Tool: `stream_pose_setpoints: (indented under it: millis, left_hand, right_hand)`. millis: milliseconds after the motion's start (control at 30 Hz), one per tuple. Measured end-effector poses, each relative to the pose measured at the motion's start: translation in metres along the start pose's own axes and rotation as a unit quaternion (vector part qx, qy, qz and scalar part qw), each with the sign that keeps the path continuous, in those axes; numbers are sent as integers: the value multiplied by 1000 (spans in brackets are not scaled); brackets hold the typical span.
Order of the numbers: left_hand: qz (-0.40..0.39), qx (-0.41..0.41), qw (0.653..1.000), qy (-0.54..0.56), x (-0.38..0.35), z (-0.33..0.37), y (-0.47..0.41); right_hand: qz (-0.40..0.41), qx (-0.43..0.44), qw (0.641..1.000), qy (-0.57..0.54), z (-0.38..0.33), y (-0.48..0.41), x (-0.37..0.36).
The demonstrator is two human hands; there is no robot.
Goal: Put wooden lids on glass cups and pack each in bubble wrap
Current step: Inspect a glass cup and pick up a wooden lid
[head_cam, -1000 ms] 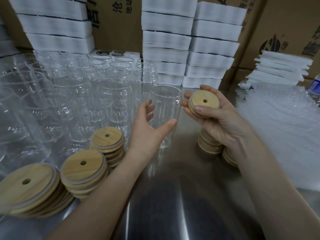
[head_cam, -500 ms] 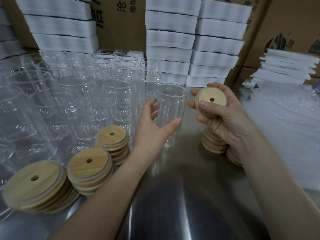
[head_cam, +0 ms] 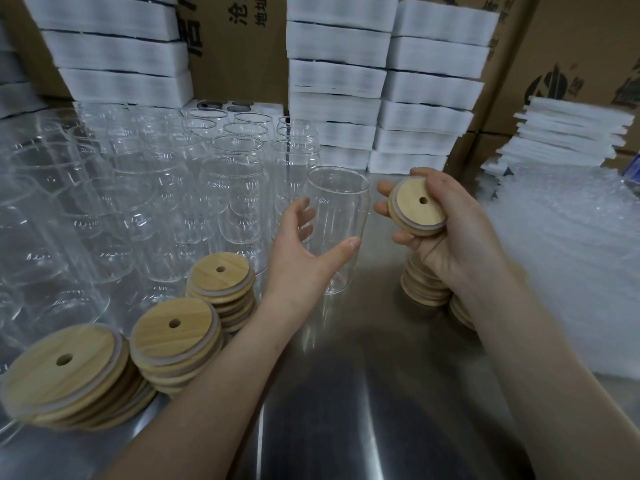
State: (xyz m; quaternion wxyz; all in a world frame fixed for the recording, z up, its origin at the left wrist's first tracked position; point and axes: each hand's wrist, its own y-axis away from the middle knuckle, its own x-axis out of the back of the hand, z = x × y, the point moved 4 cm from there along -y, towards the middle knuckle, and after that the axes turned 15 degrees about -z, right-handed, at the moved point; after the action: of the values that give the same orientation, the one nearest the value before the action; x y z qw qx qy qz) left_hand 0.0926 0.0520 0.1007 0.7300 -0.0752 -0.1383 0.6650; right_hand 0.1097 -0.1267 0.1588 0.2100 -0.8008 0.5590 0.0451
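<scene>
fingers [head_cam: 401, 239] grip the tilted wooden lid [head_cam: 417, 207] beside the upright glass cup [head_cam: 341, 202].

Bare forearms stretched forward, left hand [head_cam: 301, 258] curled round a glass cup [head_cam: 341, 202], right hand [head_cam: 450, 251] gripping a wooden lid [head_cam: 414, 211]

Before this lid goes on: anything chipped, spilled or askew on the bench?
Only the nearest lid stack, front left: its lower lids fan out sideways instead of sitting square. No chips or spills show. The glass cup in the left hand stands upright; the right hand holds a wooden lid beside it.
</scene>
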Motion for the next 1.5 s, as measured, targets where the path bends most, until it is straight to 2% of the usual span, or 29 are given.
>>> stream_pose_setpoints:
  millis: [167, 433, 600, 733, 867, 1233, 1500]
  left_hand:
    - [-1, 0, 1000, 2, 0, 0, 0]
    - [7, -8, 1000, -7, -1, 4, 2]
    - [22, -47, 993, -109, -9, 16, 8]
    - [43, -94, 976, -191, -12, 25, 12]
    - [56, -134, 945, -294, -14, 30, 14]
    - [73, -157, 930, -323, -14, 36, 19]
    - [105, -178, 912, -355, -14, 44, 22]
  right_hand:
    - [-14, 11, 997, -77, 0, 0, 1]
    - [10, 34, 997, -71, -3, -1, -6]
    - [-17, 120, 988, 101, -11, 5, -19]
    - [-21, 169, 936, 307, -14, 13, -29]
    - [-44, 188, 900, 392, -13, 15, -35]
    - [-59, 210, 859, 463, -10, 16, -36]
    - [-74, 235, 852, 462, -6, 13, -37]
